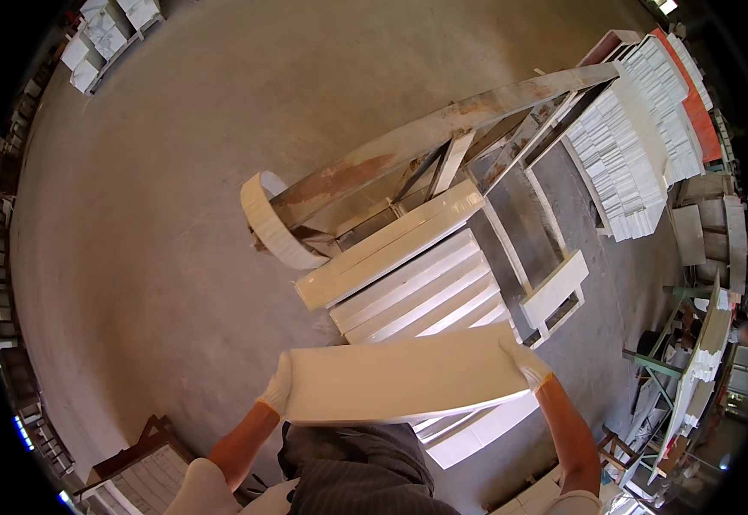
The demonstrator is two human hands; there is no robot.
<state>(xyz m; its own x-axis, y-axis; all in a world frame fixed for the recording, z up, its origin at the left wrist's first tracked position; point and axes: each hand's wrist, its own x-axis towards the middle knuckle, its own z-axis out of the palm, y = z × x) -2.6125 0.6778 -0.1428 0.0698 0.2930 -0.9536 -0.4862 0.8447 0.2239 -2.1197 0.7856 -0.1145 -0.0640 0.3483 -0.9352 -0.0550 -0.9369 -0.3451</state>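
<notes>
A long cream-coloured rectangular panel (404, 371) lies crosswise in front of my body, held at its two ends. My left hand (278, 385), in a white glove, grips its left end. Around the right end closes my right hand (528, 365), also gloved in white; some fingers of both hands are hidden by the panel. Just beyond it, several pale long pieces (425, 287) lie side by side on a metal frame. A longer pale wrapped piece (391, 245) rests along their far side. Another white piece (483, 432) shows partly below the held panel.
A rusty metal beam (374, 167) rises behind the pieces, with a curved pale band (266, 219) at its near end. Stacks of white slabs (627, 142) stand far right. A green-legged workbench (657, 365) is at right, wrapped boxes (103, 34) at far left.
</notes>
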